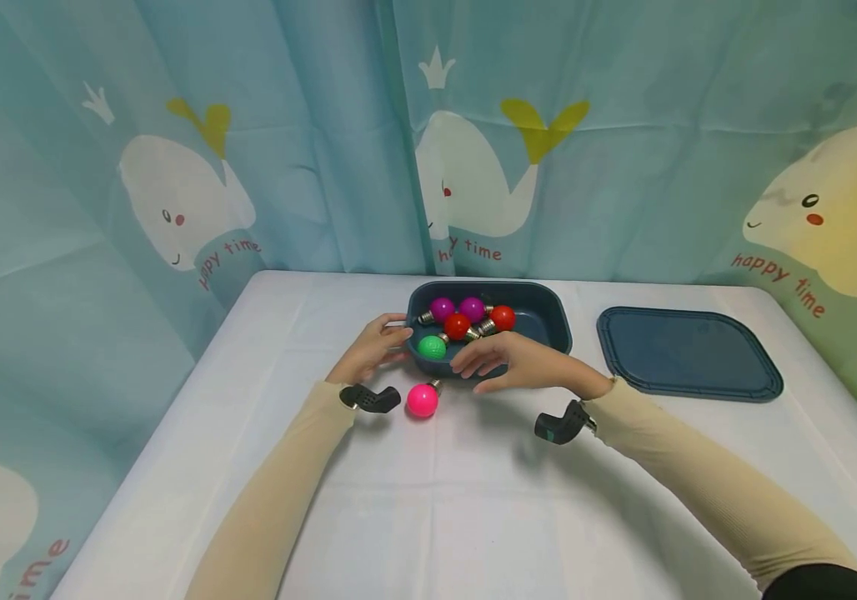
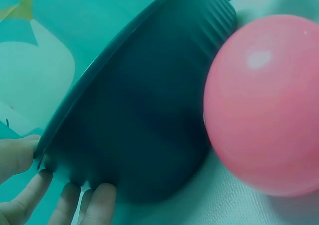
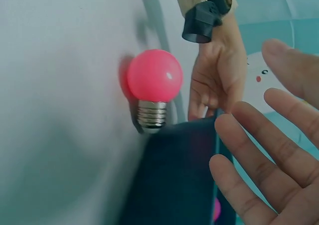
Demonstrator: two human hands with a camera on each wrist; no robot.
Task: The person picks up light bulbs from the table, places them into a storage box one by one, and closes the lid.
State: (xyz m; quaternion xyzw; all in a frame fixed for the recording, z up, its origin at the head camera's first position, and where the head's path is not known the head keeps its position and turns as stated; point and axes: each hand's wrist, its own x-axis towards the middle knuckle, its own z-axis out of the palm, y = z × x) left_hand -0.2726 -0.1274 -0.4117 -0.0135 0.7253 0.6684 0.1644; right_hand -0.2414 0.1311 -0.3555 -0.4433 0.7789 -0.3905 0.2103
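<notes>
A dark blue plastic box (image 1: 548, 323) holds two purple bulbs, two red bulbs and a green bulb (image 1: 432, 347), all with metal screw bases. My left hand (image 1: 372, 346) is at the box's left end; in the left wrist view its fingertips touch the outer wall (image 2: 134, 115) and rim. Above the box's front edge, my right hand (image 1: 514, 363) hovers with nothing in it, and its fingers look spread and relaxed in the right wrist view. Between the hands, a pink bulb (image 1: 423, 400) lies on the table in front of the box, its base (image 3: 151, 114) toward the box.
To the right of the box lies a flat dark blue lid (image 1: 691, 352) on the white-covered table (image 1: 428, 517). A blue curtain (image 1: 338, 167) printed with whales hangs behind and beside the table. Each wrist wears a black camera mount (image 1: 559, 423).
</notes>
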